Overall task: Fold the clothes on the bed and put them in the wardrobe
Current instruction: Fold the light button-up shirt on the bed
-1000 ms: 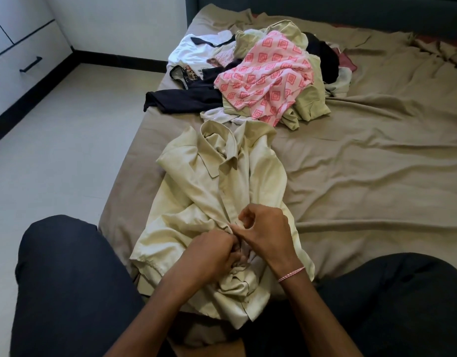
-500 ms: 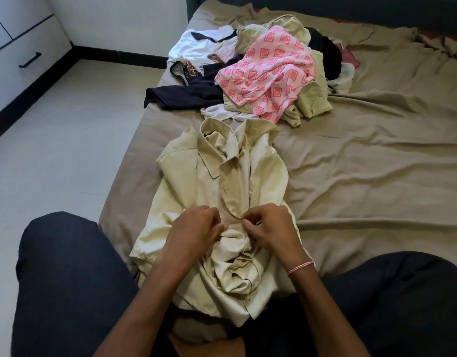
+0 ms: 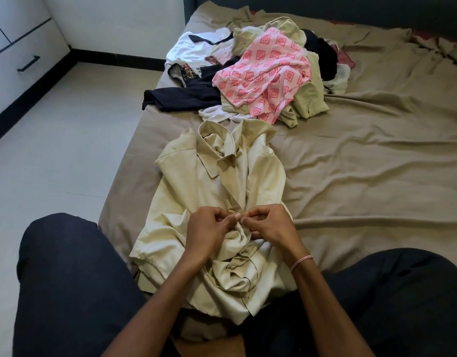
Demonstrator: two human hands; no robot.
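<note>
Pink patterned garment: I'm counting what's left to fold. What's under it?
Khaki clothes and a navy garment poke out beneath the pink patterned garment; anything deeper is covered.

One wide-angle camera, worn on the head, looks forward and down along the bed toward 12 o'clock, close over the person's knees at 6; the pale floor fills 9 o'clock.

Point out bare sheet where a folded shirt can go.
Free: the wide sheet right of the shirt, between the pile and the right knee. Crowded: the left edge, where pile and shirt lie close together.
</note>
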